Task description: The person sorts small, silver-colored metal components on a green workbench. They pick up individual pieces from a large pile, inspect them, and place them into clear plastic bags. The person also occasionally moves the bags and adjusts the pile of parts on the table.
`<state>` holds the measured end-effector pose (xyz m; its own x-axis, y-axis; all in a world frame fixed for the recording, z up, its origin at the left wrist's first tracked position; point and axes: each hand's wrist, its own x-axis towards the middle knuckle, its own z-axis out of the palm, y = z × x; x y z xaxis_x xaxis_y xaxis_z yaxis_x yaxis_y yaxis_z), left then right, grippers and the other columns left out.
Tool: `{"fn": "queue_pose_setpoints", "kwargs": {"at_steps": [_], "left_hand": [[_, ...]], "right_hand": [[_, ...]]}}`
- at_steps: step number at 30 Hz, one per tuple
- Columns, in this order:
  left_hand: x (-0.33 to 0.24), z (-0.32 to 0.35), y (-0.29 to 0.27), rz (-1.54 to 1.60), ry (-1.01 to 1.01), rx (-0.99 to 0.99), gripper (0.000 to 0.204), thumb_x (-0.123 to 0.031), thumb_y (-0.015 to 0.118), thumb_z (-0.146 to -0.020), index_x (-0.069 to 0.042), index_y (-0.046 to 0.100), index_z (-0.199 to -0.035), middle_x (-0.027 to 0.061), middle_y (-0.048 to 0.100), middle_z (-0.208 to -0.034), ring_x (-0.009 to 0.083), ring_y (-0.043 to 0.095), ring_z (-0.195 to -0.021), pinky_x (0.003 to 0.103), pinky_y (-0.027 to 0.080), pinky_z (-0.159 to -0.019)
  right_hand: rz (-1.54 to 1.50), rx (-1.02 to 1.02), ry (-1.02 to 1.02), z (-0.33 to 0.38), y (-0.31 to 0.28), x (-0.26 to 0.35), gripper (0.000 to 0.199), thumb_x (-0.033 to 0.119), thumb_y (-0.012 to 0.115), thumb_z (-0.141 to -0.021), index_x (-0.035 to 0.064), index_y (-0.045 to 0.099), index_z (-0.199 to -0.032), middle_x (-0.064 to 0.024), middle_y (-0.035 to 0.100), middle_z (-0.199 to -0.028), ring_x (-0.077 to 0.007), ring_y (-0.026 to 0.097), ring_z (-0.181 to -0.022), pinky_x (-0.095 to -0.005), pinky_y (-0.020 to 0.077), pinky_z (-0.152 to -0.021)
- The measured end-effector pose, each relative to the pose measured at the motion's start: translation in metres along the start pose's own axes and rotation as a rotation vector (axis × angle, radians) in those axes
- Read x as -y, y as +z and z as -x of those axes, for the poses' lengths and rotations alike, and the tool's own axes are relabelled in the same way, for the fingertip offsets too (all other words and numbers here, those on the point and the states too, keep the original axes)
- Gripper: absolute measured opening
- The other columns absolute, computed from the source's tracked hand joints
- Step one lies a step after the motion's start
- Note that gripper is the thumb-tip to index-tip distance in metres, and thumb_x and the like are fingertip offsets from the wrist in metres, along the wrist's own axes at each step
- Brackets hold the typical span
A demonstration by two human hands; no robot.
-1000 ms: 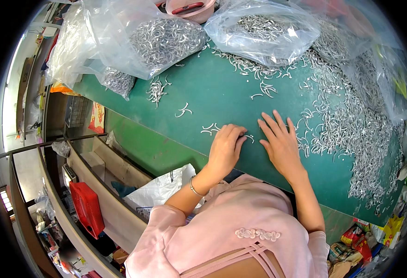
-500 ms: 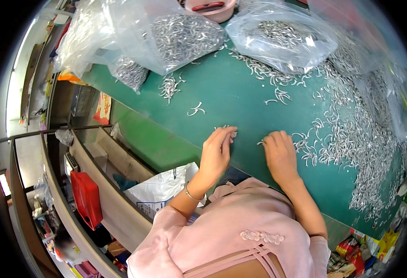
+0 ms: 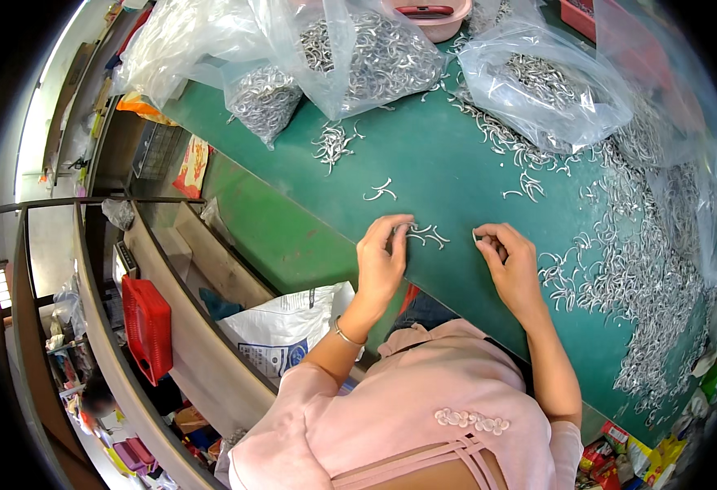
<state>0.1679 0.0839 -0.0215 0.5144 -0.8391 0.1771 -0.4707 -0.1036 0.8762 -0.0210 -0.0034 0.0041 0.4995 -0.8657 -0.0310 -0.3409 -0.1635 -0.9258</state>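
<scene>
My left hand [image 3: 381, 257] is over the green tabletop with its fingers bent and drawn together. What it holds, if anything, is hidden. Right beside its fingertips lie a few small curved silvery metal pieces [image 3: 430, 235]. To the right, my right hand [image 3: 512, 260] pinches one small metal piece [image 3: 476, 235] between thumb and fingers, a little above the table. Another small group of curved pieces [image 3: 380, 191] lies beyond my left hand. A large spread of loose pieces [image 3: 644, 286] covers the table's right side.
Clear plastic bags filled with metal pieces [image 3: 379, 61] stand along the far side, with a smaller bag [image 3: 264, 98] at the left. A pink basin [image 3: 436, 24] is behind them. To the left are shelving with a red basket [image 3: 148, 327] and a white sack [image 3: 293, 331].
The view has shifted, so the table appears lower and further right. My hands are further apart, and the curved pieces beside my left fingertips now show more fully.
</scene>
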Motion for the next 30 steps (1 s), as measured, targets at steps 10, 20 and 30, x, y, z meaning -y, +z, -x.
{"fn": "queue_pose_setpoints", "kwargs": {"at_steps": [10,20,30], "left_hand": [[-0.001,-0.002,0.006,-0.044,0.104,-0.024,0.015,0.006,0.061,-0.085,-0.001,0.067,-0.096,0.0107,0.061,-0.094,0.0265,0.058,-0.083,0.033,0.046,-0.072],[0.044,-0.078,-0.045,-0.22,0.11,-0.329,0.012,0.004,0.061,-0.085,0.001,0.067,-0.095,0.0144,0.064,-0.093,0.0283,0.063,-0.086,0.034,0.049,-0.078],[0.066,-0.115,-0.053,-0.312,0.228,-0.406,0.018,0.006,0.059,-0.085,0.0,0.067,-0.1,0.0154,0.065,-0.103,0.0291,0.063,-0.097,0.037,0.049,-0.087]], "right_hand": [[0.014,-0.012,0.012,0.0,0.001,0.0,0.013,-0.002,0.065,-0.083,-0.0016,0.064,-0.096,-0.0112,0.058,-0.08,-0.023,0.054,-0.067,-0.0337,0.0444,-0.062],[0.325,0.141,-0.398,-0.015,0.039,-0.005,0.017,0.001,0.067,-0.079,0.0019,0.064,-0.096,-0.0128,0.059,-0.092,-0.0323,0.058,-0.09,-0.0409,0.0486,-0.077],[0.783,-0.491,-0.163,-0.057,-0.052,-0.044,0.044,0.014,0.068,-0.085,0.0018,0.056,-0.125,-0.0193,0.049,-0.133,-0.0394,0.043,-0.125,-0.0478,0.0349,-0.104]]}}
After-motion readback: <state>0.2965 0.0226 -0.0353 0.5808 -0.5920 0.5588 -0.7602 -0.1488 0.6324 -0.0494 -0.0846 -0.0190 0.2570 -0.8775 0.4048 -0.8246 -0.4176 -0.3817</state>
